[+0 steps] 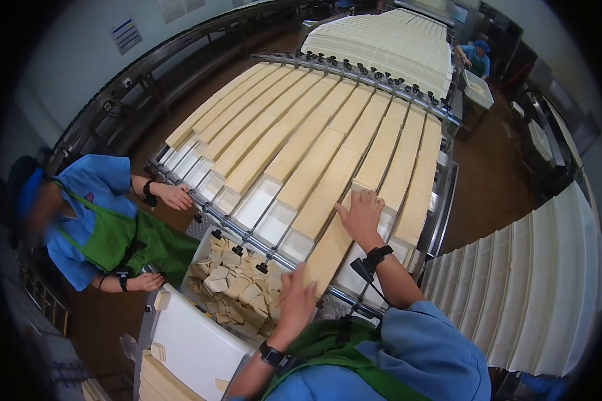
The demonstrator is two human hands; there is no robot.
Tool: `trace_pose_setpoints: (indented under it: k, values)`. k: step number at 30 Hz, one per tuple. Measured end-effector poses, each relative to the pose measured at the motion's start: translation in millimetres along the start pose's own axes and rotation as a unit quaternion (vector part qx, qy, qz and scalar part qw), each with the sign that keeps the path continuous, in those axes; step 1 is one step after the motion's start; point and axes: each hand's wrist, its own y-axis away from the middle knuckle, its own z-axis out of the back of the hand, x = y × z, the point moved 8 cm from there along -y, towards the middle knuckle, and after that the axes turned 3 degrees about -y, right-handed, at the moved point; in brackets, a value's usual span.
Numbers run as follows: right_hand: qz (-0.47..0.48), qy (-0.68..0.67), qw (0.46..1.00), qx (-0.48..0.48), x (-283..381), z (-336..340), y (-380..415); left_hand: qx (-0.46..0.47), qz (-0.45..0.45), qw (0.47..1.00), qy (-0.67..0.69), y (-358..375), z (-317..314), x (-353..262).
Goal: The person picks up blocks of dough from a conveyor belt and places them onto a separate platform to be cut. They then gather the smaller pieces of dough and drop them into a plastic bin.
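A long pale yellow slab [329, 254] lies lengthwise in a lane of the conveyor, its near end at the front rail. At that near end is my left hand [295, 301], closed round the left edge and corner. Further along, my right hand [363, 217] rests with fingers stretched over the slab's far end, fingertips against the end of the slab ahead [374, 170]. Both wrists carry black bands. Rows of similar slabs [314, 150] fill the neighbouring lanes, with bare white belt showing at several near ends.
Below the front rail [247, 238] stands a bin of broken pale pieces [237, 284]. A co-worker [107, 220] in a green apron stands at left, one hand by the rail. White ribbed sheeting [515, 287] is at right. Another person [476, 57] works far back.
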Motion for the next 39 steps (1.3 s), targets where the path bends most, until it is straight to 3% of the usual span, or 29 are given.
trace_pose_setpoints:
  k: [5, 9, 11, 12, 14, 18, 20, 22, 24, 27, 29, 33, 35, 39]
  values:
    - [0.031, -0.001, 0.994, -0.107, 1, 15, 25, -0.026, 0.007, 1.0, 0.014, -22, -25, 2]
    - [0.082, -0.087, 0.987, -0.104, 6, 5, 69, -0.053, -0.033, 0.998, 0.016, -25, -29, 3]
    - [0.13, -0.263, 0.955, -0.045, 21, 15, 94, -0.046, -0.049, 0.997, 0.029, -24, -27, 3]
    - [0.131, -0.264, 0.954, -0.049, 27, 22, 107, -0.039, -0.063, 0.996, 0.043, -24, -25, 3]
    - [0.224, -0.358, 0.906, 0.039, 53, 27, 131, -0.016, -0.076, 0.995, 0.064, -23, -22, 7]
    - [0.265, -0.278, 0.922, 0.055, 68, 24, 146, 0.001, -0.132, 0.988, 0.081, -24, -18, 4]
    - [0.353, -0.151, 0.923, 0.017, 76, 18, 155, -0.019, -0.123, 0.988, 0.087, -22, -15, 14]
    - [0.401, -0.134, 0.906, -0.011, 76, 7, 162, -0.04, -0.111, 0.988, 0.097, -14, -15, 28]
    - [0.446, -0.118, 0.886, -0.038, 79, 8, 168, -0.153, -0.064, 0.984, 0.063, 2, 7, 62]
    - [0.418, -0.128, 0.898, -0.035, 80, 22, 165, -0.24, 0.012, 0.965, 0.104, 31, 33, 123]
    - [0.395, -0.191, 0.898, -0.023, 78, 33, 160, -0.292, 0.171, 0.941, 0.0, 49, 45, 173]
    - [0.391, -0.169, 0.905, -0.012, 82, 33, 158, -0.302, 0.189, 0.932, -0.065, 60, 45, 184]
    - [0.41, -0.126, 0.903, -0.012, 85, 27, 161, -0.251, 0.128, 0.958, -0.046, 49, 37, 157]
    - [0.406, -0.12, 0.906, 0.009, 87, 31, 158, -0.192, 0.098, 0.976, -0.011, 39, 15, 138]
